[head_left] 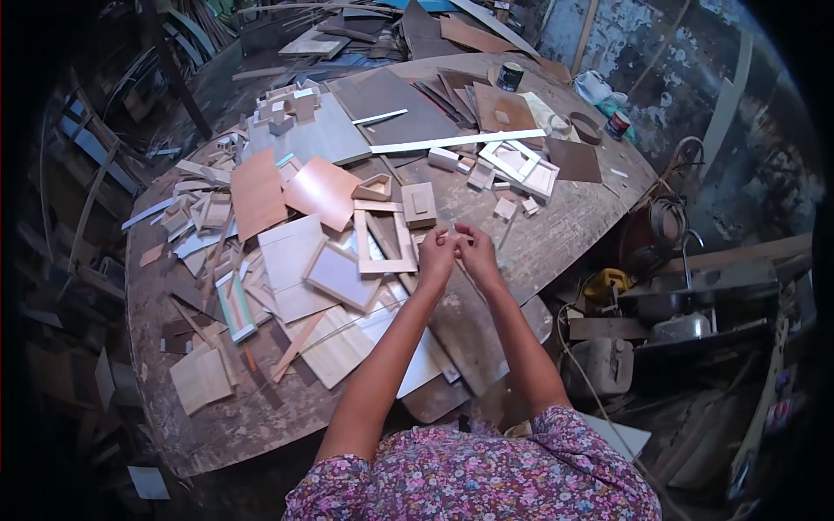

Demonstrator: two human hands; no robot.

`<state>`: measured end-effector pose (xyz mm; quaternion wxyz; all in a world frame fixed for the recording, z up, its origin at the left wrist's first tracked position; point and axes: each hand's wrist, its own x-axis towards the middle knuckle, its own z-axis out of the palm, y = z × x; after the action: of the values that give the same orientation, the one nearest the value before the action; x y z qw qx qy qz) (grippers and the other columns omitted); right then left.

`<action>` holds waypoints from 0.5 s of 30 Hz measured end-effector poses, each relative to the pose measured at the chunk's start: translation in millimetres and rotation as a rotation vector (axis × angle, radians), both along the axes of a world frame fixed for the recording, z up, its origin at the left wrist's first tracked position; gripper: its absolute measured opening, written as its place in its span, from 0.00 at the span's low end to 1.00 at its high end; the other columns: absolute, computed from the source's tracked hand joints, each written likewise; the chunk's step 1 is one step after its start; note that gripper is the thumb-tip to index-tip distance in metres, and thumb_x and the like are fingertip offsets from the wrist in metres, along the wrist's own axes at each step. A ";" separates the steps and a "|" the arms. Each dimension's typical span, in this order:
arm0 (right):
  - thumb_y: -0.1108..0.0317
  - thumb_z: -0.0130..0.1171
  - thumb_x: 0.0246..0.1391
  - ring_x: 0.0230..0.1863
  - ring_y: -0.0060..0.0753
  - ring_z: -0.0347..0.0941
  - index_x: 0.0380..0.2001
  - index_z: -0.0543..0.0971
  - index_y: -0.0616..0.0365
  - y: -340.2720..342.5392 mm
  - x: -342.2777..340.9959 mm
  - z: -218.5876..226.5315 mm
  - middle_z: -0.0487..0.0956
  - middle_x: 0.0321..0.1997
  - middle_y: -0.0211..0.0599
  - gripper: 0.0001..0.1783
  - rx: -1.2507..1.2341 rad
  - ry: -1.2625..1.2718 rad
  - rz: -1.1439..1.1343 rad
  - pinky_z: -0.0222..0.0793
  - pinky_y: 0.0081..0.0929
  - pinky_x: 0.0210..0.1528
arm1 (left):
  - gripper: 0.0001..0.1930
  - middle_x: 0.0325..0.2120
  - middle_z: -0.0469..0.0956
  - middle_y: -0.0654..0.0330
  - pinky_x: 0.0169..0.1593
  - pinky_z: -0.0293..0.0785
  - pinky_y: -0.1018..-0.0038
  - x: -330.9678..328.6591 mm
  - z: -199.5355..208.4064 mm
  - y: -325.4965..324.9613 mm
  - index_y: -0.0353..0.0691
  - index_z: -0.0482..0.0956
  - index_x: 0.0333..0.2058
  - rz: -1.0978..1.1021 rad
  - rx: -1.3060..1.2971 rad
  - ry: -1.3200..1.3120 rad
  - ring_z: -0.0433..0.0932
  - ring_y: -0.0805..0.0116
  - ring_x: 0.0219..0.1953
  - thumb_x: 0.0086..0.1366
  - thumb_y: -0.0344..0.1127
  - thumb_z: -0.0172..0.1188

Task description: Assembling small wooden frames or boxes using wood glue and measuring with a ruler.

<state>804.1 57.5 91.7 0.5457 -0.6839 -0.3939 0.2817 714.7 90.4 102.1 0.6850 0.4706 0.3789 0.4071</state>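
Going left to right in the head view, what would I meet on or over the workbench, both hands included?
Green-centred framed panel, lavender-faced framed panel, left hand, right hand, black can, square brown board, dark red can.

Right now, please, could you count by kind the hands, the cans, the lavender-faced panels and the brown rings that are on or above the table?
Hands: 2
Cans: 2
Lavender-faced panel: 1
Brown ring: 1
Total: 6
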 end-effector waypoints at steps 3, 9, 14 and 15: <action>0.73 0.49 0.51 0.35 0.27 0.73 0.44 0.70 0.66 8.7 60.4 12.6 0.74 0.39 0.40 0.16 0.056 -0.015 0.008 0.72 0.20 0.33 | 0.17 0.31 0.72 0.61 0.32 0.70 0.81 52.2 -4.0 10.6 0.34 0.67 0.44 -0.024 -0.023 -0.025 0.73 0.75 0.31 0.57 0.35 0.53; 0.66 0.55 0.47 0.29 0.24 0.74 0.37 0.76 0.64 47.0 189.9 23.0 0.78 0.30 0.37 0.15 0.035 -0.003 0.006 0.70 0.18 0.26 | 0.12 0.28 0.73 0.63 0.29 0.68 0.81 135.9 -17.4 49.7 0.35 0.72 0.38 0.008 -0.004 0.076 0.73 0.76 0.29 0.56 0.32 0.52; 0.64 0.56 0.45 0.33 0.37 0.75 0.36 0.76 0.64 98.6 266.9 -21.1 0.77 0.34 0.45 0.17 -0.169 -0.303 -0.009 0.71 0.29 0.34 | 0.06 0.23 0.74 0.63 0.24 0.66 0.82 183.5 -40.2 91.3 0.35 0.75 0.30 0.045 0.070 0.268 0.73 0.78 0.23 0.52 0.27 0.51; 0.64 0.57 0.45 0.34 0.39 0.75 0.35 0.76 0.64 106.9 272.2 -29.2 0.77 0.36 0.45 0.16 -0.213 -0.434 0.014 0.71 0.29 0.34 | 0.06 0.23 0.74 0.63 0.24 0.66 0.82 187.9 -47.4 100.4 0.35 0.75 0.30 0.055 0.063 0.280 0.73 0.78 0.23 0.52 0.27 0.51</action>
<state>1076.4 164.5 62.4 0.3709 -0.7795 -0.4747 0.1716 902.6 190.8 54.7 0.5987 0.5336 0.4707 0.3678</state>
